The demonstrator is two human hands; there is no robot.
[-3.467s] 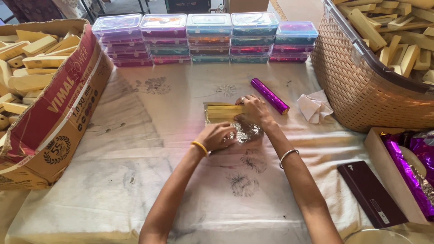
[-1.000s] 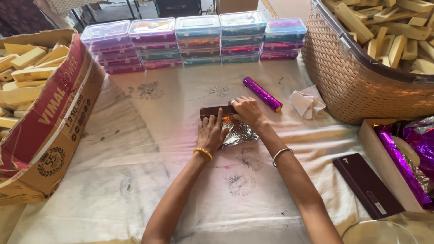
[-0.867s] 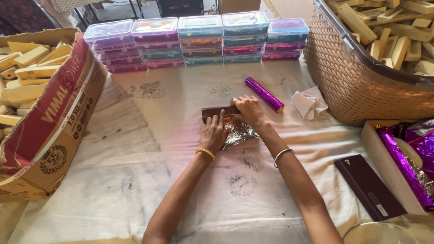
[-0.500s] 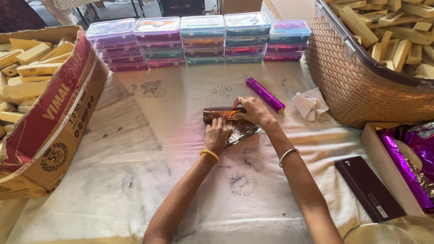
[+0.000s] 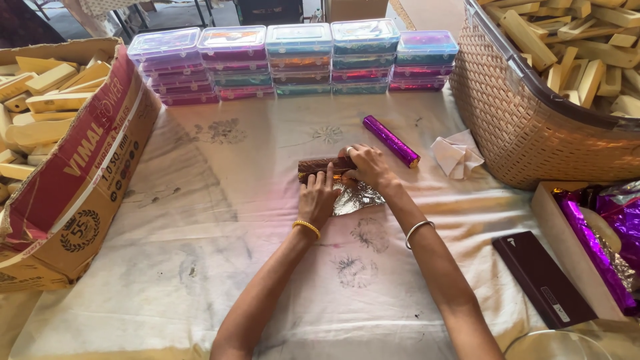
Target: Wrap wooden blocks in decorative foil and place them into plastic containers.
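A long bar (image 5: 319,164) half wrapped in shiny brown foil lies on the white cloth (image 5: 220,267) at the table's middle. My left hand (image 5: 319,197) presses flat on its near side, over crinkled silver foil (image 5: 357,199). My right hand (image 5: 369,165) grips the bar's right end and folds the foil there. A finished bar in purple foil (image 5: 391,141) lies just beyond my right hand, apart from it.
Stacked clear plastic boxes (image 5: 293,57) line the far edge. A cardboard box (image 5: 73,167) of pale bars stands at left, a wicker basket (image 5: 527,127) of the same bars at right. A crumpled tissue (image 5: 457,153), a dark flat case (image 5: 542,279) and a tray of purple foil (image 5: 600,233) lie at right.
The yellow bar seen earlier is now covered by brown foil. Both hands have kept pressing and folding the foil around it, staying at the same spot.
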